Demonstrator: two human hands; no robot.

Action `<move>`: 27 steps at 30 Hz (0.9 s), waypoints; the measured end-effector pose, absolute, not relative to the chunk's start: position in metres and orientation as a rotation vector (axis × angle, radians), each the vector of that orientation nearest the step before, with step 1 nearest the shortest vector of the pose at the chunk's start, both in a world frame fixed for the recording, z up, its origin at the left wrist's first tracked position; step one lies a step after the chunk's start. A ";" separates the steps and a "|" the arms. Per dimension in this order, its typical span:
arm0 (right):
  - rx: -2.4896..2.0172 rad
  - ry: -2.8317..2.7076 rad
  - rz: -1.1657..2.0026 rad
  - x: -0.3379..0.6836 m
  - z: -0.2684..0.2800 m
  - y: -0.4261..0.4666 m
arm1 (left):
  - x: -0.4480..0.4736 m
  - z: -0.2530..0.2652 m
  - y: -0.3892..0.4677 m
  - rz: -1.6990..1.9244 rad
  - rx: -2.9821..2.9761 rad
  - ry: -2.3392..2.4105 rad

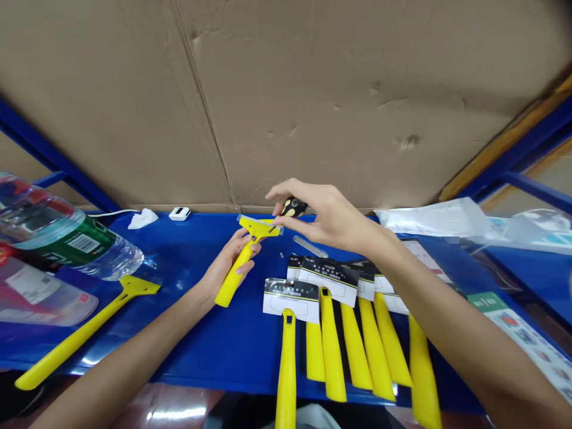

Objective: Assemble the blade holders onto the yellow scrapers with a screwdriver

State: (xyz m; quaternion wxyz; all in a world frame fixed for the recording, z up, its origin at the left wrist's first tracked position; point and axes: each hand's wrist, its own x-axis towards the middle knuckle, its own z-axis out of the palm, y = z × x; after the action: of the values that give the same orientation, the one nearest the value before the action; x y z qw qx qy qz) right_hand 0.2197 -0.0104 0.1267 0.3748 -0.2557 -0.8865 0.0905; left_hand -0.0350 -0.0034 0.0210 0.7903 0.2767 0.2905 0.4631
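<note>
My left hand [235, 253] is closed around the handle of a yellow scraper [231, 283], its wide head tilted up and away from me. A clear plastic strip runs along the head's far edge. In my right hand [322, 214] is a stubby screwdriver [294, 207] with a black and pale yellow handle. Its tip points down at the scraper's head; whether it sits in a screw is too small to tell. Just right of the head, a loose clear strip [310, 246] lies on the blue shelf [192, 351], with tiny metal bits [281, 255] nearby.
Several carded yellow scrapers [330, 351] overlap at the front right, some overhanging the edge. Another scraper [84, 333] lies left, beside a large water bottle [84, 238]. A phone [424, 259] and a white plastic bag [415, 215] are at right. Cardboard [313, 107] walls the back.
</note>
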 end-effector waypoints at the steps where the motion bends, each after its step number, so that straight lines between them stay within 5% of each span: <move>1: -0.676 -2.260 0.192 0.220 0.126 -0.010 | -0.035 0.021 -0.003 0.992 0.597 0.634; 27: -0.717 -2.262 0.288 0.223 0.128 -0.011 | -0.036 0.022 -0.003 1.016 0.598 0.618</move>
State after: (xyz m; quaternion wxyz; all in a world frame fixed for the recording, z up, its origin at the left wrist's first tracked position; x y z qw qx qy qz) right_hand 0.2231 -0.0109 0.1280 0.3666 -0.2791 -0.8804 0.1120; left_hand -0.0358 -0.0025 0.0217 0.7866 0.2775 0.2868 0.4711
